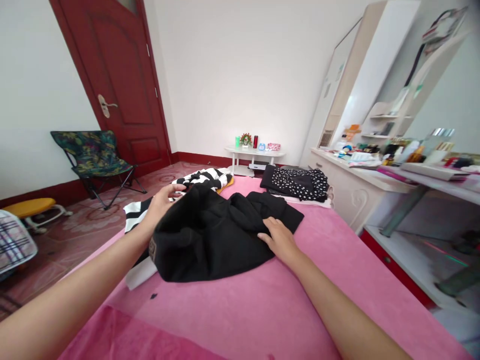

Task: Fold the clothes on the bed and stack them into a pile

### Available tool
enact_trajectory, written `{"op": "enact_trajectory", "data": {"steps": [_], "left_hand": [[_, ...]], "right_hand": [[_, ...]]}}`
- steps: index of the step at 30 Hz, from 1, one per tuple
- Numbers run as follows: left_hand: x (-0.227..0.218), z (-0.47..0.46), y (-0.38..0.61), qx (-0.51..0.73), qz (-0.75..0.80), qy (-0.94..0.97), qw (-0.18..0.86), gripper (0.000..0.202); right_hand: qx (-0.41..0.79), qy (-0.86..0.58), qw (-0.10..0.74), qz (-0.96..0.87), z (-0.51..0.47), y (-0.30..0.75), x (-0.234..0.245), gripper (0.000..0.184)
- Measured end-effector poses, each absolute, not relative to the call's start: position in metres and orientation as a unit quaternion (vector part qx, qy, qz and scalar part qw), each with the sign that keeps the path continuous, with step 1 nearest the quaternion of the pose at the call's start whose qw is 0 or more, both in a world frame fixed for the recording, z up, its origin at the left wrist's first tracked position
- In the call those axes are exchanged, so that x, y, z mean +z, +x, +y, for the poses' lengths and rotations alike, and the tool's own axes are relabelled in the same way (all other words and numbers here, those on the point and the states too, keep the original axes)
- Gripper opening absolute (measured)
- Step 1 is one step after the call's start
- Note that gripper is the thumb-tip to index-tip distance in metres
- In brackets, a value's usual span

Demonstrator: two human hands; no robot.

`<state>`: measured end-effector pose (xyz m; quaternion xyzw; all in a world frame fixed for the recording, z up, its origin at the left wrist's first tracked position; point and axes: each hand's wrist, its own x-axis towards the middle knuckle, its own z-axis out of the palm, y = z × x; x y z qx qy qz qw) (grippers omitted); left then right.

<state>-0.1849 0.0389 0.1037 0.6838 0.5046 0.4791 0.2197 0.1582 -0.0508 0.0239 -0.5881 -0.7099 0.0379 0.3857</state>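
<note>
A black garment [221, 245] lies bunched in front of me, its near left side raised into a hollow fold. My left hand [165, 201] is closed on its upper left edge, with part of the fingers hidden behind the cloth. On the right side of the fabric rests my right hand [279, 240], fingers stretched out and thumb apart. Black-and-white clothing [204, 177] lies behind and to the left, with a bit of mustard yellow beside it. Farther right sits a folded pile with a black polka-dot garment [300, 182] on it.
Everything lies on a pink bed cover [240, 315]. A dressing table [375, 175] crowded with bottles stands on the right. Against the back wall is a small white table [255, 151]. To the left are a folding chair [105, 157], a yellow stool [30, 207] and a red door [120, 75].
</note>
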Motion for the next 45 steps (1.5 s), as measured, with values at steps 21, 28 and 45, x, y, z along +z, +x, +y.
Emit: {"op": "enact_trajectory", "data": {"steps": [21,28,45], "left_hand": [[0.134,-0.045,-0.162,0.351,0.433,0.753,0.349,0.03],[0.131,0.014,-0.212,0.417,0.544,0.728,-0.015,0.051],[0.098,0.037,-0.065,0.029,0.371,0.927,-0.038,0.059]], "right_hand": [[0.267,-0.408,0.758,-0.434,-0.094,0.192,0.159,0.025],[0.187,-0.483,0.661,-0.543,-0.057,0.184,0.104,0.065],[0.053,-0.506,0.387,-0.769,-0.071,0.132,0.039,0.035]]}}
